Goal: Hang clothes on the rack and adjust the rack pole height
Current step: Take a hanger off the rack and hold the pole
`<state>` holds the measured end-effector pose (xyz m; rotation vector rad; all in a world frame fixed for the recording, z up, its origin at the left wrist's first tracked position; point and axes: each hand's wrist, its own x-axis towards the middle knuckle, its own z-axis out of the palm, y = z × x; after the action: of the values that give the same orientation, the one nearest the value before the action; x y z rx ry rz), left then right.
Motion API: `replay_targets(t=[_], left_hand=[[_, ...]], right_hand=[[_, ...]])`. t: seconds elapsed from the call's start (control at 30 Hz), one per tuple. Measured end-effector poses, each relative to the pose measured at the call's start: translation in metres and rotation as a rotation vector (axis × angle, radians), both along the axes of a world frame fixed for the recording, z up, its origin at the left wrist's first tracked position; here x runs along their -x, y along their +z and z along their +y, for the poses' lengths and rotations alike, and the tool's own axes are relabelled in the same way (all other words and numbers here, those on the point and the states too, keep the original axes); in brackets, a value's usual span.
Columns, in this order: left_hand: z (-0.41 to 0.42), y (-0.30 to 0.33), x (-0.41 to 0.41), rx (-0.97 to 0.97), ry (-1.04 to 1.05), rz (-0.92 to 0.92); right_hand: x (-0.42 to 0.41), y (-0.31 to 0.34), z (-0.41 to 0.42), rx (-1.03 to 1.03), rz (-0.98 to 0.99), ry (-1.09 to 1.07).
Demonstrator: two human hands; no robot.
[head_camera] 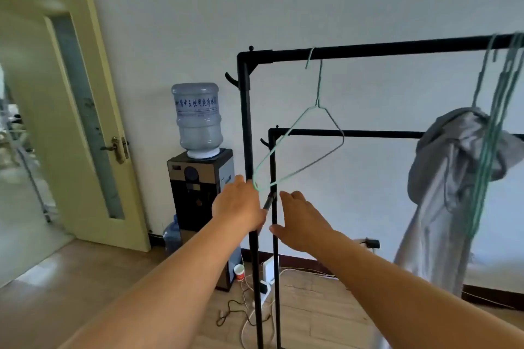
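A black clothes rack fills the right half: a tall front upright pole [245, 122] carries the top rail [397, 49], and a lower rail [368, 133] runs behind it. My left hand [239, 207] is wrapped around the front upright about halfway up. My right hand [302, 221] hovers with fingers spread just right of the rear upright [274, 263], holding nothing. An empty green wire hanger [300, 150] dangles tilted from the top rail. A grey hooded garment [442, 193] hangs at the right on a bunch of green hangers [499, 110].
A water dispenser [200, 187] with a large bottle stands against the wall left of the rack. A red paper cup [239, 272], a power strip and loose cables [246, 312] lie on the wooden floor by the rack's foot. An open door [79, 110] is at left.
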<state>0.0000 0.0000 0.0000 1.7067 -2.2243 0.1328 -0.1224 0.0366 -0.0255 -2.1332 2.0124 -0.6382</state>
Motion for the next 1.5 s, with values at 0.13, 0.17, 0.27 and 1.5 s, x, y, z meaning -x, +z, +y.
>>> replay_targets(t=[0.13, 0.17, 0.27, 1.5], left_hand=[[-0.039, 0.002, -0.002, -0.019, -0.013, 0.12], [-0.048, 0.004, 0.0, -0.013, -0.032, 0.154], [-0.067, 0.003, 0.004, 0.084, -0.09, 0.248], [-0.252, 0.03, 0.088, 0.112, -0.313, 0.367]], right_hand=[[-0.009, -0.004, -0.034, -0.039, -0.119, 0.013], [-0.013, -0.006, -0.045, -0.049, -0.152, 0.017], [-0.024, -0.008, -0.068, -0.024, -0.222, 0.035], [0.103, 0.004, -0.188, 0.086, -0.437, -0.344]])
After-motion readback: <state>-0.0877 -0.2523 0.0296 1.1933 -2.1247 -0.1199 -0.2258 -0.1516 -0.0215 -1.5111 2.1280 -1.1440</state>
